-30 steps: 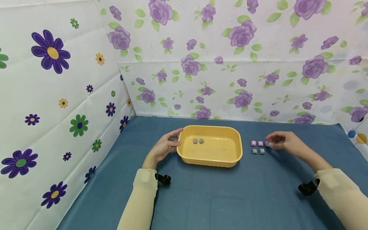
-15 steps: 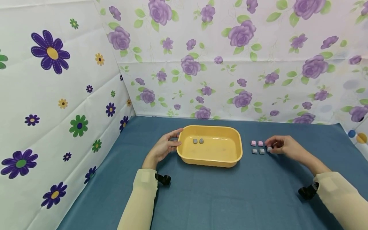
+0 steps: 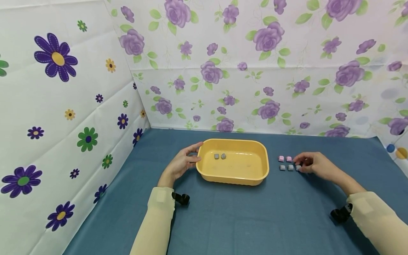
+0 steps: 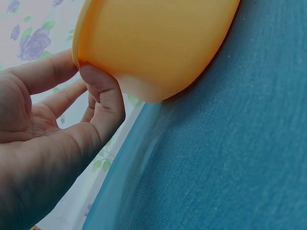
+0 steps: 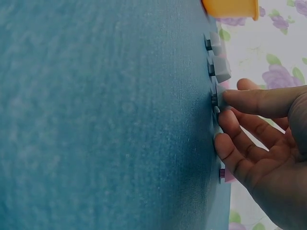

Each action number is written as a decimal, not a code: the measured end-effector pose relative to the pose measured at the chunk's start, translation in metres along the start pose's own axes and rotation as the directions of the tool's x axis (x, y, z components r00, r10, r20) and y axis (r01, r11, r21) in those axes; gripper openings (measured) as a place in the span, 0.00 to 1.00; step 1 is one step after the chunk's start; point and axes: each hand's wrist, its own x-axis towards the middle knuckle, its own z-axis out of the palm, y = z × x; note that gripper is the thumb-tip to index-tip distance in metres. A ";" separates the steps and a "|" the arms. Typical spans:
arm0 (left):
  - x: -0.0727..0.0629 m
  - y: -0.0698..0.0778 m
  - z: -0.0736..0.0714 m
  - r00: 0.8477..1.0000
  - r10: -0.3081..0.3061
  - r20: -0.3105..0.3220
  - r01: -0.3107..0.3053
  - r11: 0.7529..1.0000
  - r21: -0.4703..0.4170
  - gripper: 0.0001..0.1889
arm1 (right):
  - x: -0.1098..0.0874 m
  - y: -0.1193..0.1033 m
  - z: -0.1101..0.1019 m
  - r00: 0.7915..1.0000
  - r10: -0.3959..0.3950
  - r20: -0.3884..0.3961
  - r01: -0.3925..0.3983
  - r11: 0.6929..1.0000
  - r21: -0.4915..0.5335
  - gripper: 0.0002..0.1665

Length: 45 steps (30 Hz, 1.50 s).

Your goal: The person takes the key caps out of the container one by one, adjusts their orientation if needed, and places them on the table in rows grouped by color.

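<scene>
In the head view my left hand [image 3: 180, 164] grips the left end of a yellow plastic tub [image 3: 231, 179]. Its thumb and fingers pinch the rim, as the left wrist view also shows. My right hand [image 3: 318, 164] pinches a small grey keycap [image 3: 298, 168], low over the cloth at the right end of a front row. Beside that one stand two more grey keycaps [image 5: 221, 68]. Two pink keycaps [image 3: 285, 159] form a row behind them. Another pink keycap [image 5: 229, 176] shows below the fingers in the right wrist view, mostly hidden.
Two small grey pieces [image 3: 220, 156] lie inside the tub toward its left. Blue cloth [image 3: 242, 216] covers the table. Flower-printed sheets [image 3: 236, 88] rise along the back and left. Each wrist wears a black camera [image 3: 341, 213].
The right hand has lowered the grey keycap toward me, from near the pink row down to the right end of the grey row. The left hand and the tub have stayed still.
</scene>
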 end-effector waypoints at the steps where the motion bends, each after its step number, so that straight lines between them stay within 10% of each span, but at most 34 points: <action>1: 0.000 0.000 0.000 1.000 0.001 0.000 -0.001 1.000 0.001 0.34 | 0.000 -0.001 0.000 1.000 0.000 -0.003 0.000 1.000 0.000 0.17; 20: -0.001 -0.001 -0.001 1.000 0.008 0.000 -0.008 1.000 0.013 0.34 | 0.009 -0.047 -0.032 0.992 0.054 -0.110 -0.051 0.998 0.027 0.19; 45: 0.001 -0.001 0.001 1.000 0.006 -0.011 -0.006 1.000 0.013 0.33 | 0.041 -0.078 -0.012 0.994 -0.001 -0.110 0.012 0.995 0.097 0.17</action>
